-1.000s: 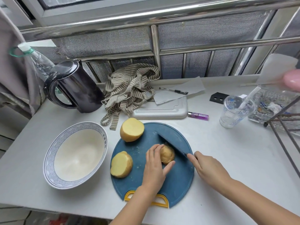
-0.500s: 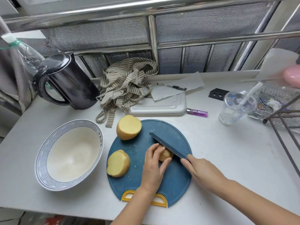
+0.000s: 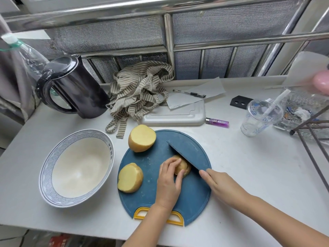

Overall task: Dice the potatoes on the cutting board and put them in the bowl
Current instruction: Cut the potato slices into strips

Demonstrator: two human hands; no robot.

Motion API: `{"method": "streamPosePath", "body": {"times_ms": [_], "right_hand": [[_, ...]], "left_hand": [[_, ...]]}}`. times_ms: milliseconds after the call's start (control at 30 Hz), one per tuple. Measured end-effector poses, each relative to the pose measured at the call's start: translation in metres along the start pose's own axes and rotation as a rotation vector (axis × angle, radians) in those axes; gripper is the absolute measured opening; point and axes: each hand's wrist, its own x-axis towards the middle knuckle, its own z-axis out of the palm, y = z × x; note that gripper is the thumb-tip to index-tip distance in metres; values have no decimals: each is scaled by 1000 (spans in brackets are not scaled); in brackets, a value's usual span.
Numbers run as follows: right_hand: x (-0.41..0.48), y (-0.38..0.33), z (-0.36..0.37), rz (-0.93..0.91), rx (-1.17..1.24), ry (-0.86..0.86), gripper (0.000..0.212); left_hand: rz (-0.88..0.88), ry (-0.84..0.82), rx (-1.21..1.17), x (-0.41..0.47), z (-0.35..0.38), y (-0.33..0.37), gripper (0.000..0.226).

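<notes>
Item, potato piece (image 3: 184, 169): we pin it under our left hand (image 3: 169, 182), fingers curled over it, mid cutting board (image 3: 194, 198); our right hand (image 3: 220, 186), just right of it, is clamped on the knife (image 3: 183, 155), blade lying diagonally across the piece. A far half (image 3: 141, 138) and a near half (image 3: 130, 178) lie leftward, the bowl (image 3: 47, 168) beyond them on the white desk (image 3: 249, 166), below a window grille

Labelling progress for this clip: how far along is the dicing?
Done: potatoes split; a far half and a near half lie on the cutting board. In hand: left hand steadies a third piece, right hand holds the knife on it. Left: no dice visible, bowl empty; every piece needs dicing and transfer.
</notes>
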Motion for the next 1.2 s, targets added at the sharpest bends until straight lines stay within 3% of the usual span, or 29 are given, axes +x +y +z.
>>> {"method": "streamPosePath", "body": {"times_ms": [233, 600, 1200], "right_hand": [[-21, -1, -1, -45, -168, 41, 43], [-36, -3, 3, -38, -153, 53, 43], [-29, -4, -1, -7, -227, -79, 46]], "left_hand": [[-15, -23, 27, 0, 1, -3, 26], [-35, -23, 5, 1, 0, -1, 15], [-49, -52, 5, 3, 0, -5, 14]]}}
